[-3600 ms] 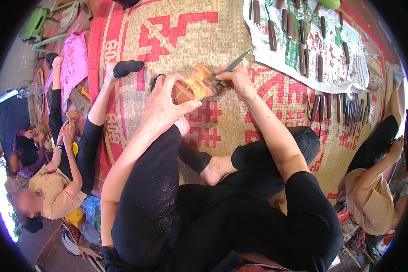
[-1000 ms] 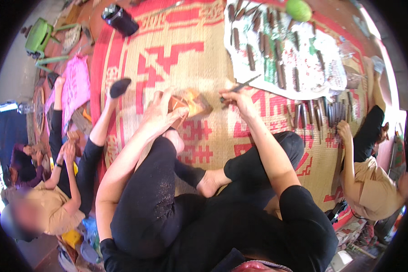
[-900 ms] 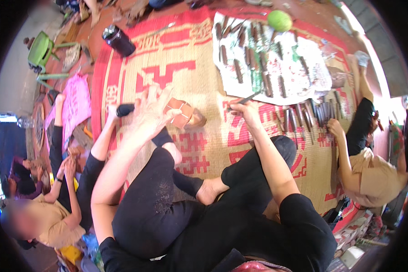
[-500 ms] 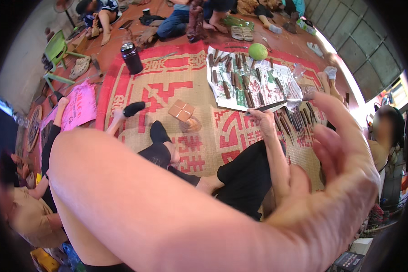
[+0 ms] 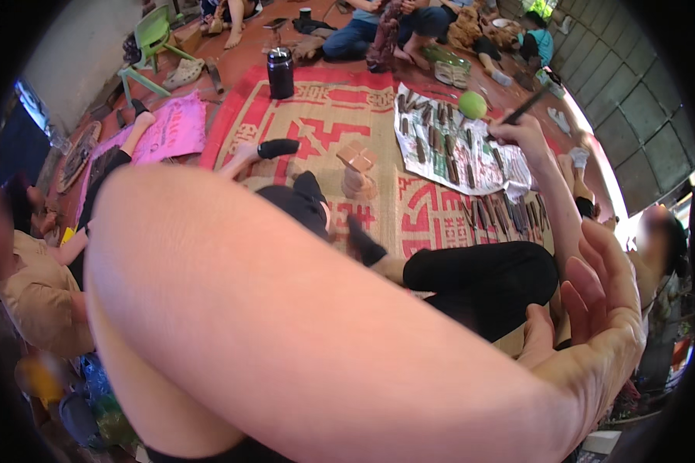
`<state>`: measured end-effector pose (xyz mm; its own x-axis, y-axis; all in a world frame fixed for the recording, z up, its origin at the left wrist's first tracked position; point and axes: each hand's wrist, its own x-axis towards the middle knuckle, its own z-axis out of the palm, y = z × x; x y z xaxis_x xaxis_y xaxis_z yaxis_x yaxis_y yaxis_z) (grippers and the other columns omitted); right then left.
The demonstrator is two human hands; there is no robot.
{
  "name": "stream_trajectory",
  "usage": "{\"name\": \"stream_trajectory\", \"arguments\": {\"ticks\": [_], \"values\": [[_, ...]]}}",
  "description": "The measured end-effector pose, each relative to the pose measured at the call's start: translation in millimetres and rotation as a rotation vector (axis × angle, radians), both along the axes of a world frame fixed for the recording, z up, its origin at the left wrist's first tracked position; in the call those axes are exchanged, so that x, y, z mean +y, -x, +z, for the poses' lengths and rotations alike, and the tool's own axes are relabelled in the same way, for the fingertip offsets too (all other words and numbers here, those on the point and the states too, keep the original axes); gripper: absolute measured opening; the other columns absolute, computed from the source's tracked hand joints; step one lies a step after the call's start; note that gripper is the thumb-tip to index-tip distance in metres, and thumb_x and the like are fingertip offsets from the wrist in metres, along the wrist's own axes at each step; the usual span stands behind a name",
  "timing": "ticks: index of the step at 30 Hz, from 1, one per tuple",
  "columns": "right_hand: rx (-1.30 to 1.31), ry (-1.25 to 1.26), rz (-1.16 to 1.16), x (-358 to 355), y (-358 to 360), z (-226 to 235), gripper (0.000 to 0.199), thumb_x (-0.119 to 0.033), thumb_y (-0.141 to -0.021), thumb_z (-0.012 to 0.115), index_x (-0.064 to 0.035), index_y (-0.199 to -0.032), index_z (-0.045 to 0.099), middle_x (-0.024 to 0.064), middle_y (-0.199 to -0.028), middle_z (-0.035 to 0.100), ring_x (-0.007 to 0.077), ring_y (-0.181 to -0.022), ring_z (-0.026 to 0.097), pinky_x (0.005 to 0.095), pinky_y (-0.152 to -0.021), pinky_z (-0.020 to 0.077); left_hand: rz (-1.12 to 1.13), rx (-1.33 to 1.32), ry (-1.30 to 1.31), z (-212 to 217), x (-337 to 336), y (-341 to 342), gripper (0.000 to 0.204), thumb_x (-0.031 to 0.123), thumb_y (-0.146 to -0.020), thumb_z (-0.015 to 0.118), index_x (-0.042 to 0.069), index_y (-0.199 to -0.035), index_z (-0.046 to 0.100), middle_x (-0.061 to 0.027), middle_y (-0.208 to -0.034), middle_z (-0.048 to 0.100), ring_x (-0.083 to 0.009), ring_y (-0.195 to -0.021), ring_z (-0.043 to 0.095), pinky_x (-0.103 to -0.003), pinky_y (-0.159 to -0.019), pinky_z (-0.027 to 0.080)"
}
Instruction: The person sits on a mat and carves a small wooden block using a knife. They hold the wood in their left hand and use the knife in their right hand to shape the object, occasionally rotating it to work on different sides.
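My left arm, bent at the elbow, crosses the foreground. At its end, on the lower right, my left hand (image 5: 598, 332) is raised with fingers loosely curled and apart, holding nothing that I can see. Beyond it, my right hand (image 5: 521, 133) is closed around a long, dark, chisel-like tool (image 5: 534, 103), which points up and away to the right. Beneath that hand lies a white printed sheet (image 5: 510, 176) bearing several wooden-handled carving chisels (image 5: 450, 145). More slim tools (image 5: 502, 214) lie in a row on the woven mat (image 5: 282, 123), nearer to me.
A small brown block on a rounded base (image 5: 357, 158) stands mid-mat. Behind are a dark flask (image 5: 280, 75) and a green ball (image 5: 472, 105). Black-clothed legs (image 5: 479, 278) lie below my right arm. Other people sit to the left, right and far side. A green chair (image 5: 153, 31) stands far left.
My right hand has lifted the tool from low over the sheet's near edge to farther up and right. My left hand appears lower. The whole view has shifted, so the mat sits farther right.
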<state>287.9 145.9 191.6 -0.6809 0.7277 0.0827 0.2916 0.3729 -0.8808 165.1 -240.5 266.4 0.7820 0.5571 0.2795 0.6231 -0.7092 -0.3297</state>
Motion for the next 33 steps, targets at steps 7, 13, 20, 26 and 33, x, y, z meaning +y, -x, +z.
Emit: {"name": "stream_trajectory", "arguments": {"ticks": [7,13,20,26,33], "values": [[-0.191,-0.294,0.091,-53,30,-22,0.010,-0.009,-0.069,0.071,-0.0018,-0.076,0.069,0.0048,-0.068,0.066,0.0106,-0.066,0.059,0.0264,-0.063,0.0465,0.086,0.012,-0.089,13,-26,-7,0.033,0.011,-0.069,0.066,0.006,-0.100,0.058,-0.0063,-0.089,0.056,-0.0231,-0.090,0.056,-0.035,-0.075,0.046],[-0.251,-0.331,0.240,-104,39,-20,0.018,-0.014,-0.066,0.071,0.0012,-0.076,0.066,0.0132,-0.066,0.064,0.0194,-0.064,0.062,0.0331,-0.062,0.0459,0.570,0.093,-0.194,52,-35,29,0.035,0.010,-0.069,0.066,0.006,-0.103,0.058,-0.0060,-0.089,0.056,-0.0224,-0.089,0.057,-0.035,-0.074,0.046],[-0.361,-0.331,0.215,-89,-6,-23,0.021,-0.015,-0.070,0.071,0.0039,-0.074,0.063,0.0133,-0.063,0.062,0.0200,-0.062,0.061,0.0346,-0.060,0.0453,1.107,0.030,0.056,21,8,209,0.041,0.022,-0.070,0.071,0.011,-0.108,0.058,-0.0103,-0.096,0.062,-0.0302,-0.092,0.061,-0.041,-0.078,0.049],[-0.323,-0.197,0.323,-110,6,-19,0.021,-0.013,-0.076,0.069,0.0052,-0.085,0.064,0.0082,-0.066,0.063,0.0130,-0.063,0.060,0.0293,-0.063,0.0480,1.159,-0.188,0.362,16,27,272,0.038,0.025,-0.074,0.070,0.007,-0.106,0.061,-0.0132,-0.093,0.065,-0.0284,-0.085,0.062,-0.037,-0.077,0.049],[-0.341,-0.145,0.338,-111,2,-18,0.010,-0.007,-0.079,0.066,0.0005,-0.077,0.060,0.0021,-0.070,0.060,0.0081,-0.068,0.057,0.0261,-0.064,0.0481,0.910,-0.235,0.391,3,91,261,0.037,0.027,-0.079,0.066,0.005,-0.108,0.060,-0.0120,-0.093,0.064,-0.0253,-0.086,0.060,-0.036,-0.080,0.048]]}}
